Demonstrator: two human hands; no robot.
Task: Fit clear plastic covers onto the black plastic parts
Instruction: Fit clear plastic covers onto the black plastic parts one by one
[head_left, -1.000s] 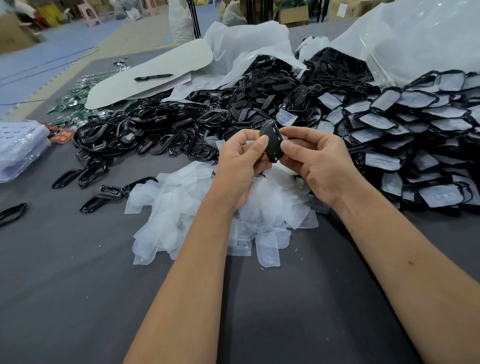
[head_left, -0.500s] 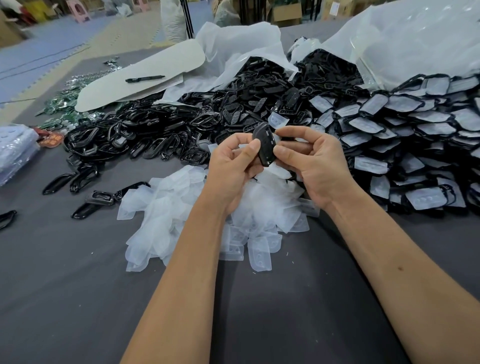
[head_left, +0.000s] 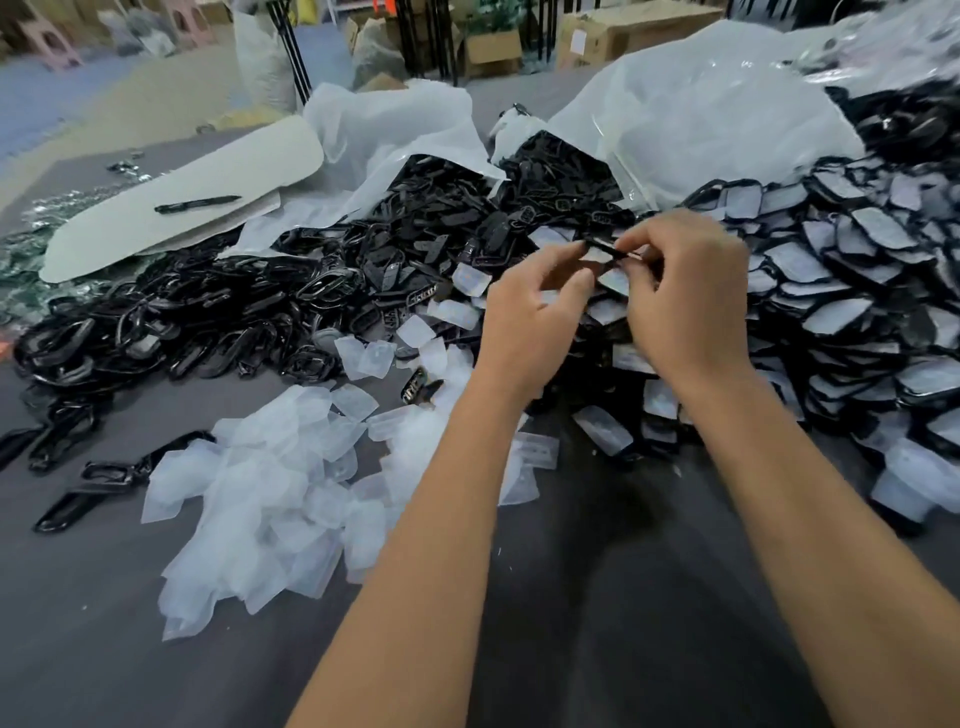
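My right hand (head_left: 685, 301) pinches a black plastic part (head_left: 608, 249) with a clear cover on it, held flat above the pile. My left hand (head_left: 530, 322) has its fingertips at the part's left end; motion blur hides whether they grip it. A heap of clear plastic covers (head_left: 270, 499) lies on the grey table at the lower left. Bare black plastic parts (head_left: 218, 306) are piled behind them. Covered black parts (head_left: 852, 291) are stacked in a big pile on the right.
White plastic bags (head_left: 691, 119) spill black parts at the back. A pale board (head_left: 171, 208) with a black pen (head_left: 197, 203) on it lies at the back left. Cardboard boxes (head_left: 613, 31) stand beyond the grey table (head_left: 623, 597).
Both hands moved up and to the right over the covered pile, and the black part turned from upright to lying flat. The view shifted left and tilted.
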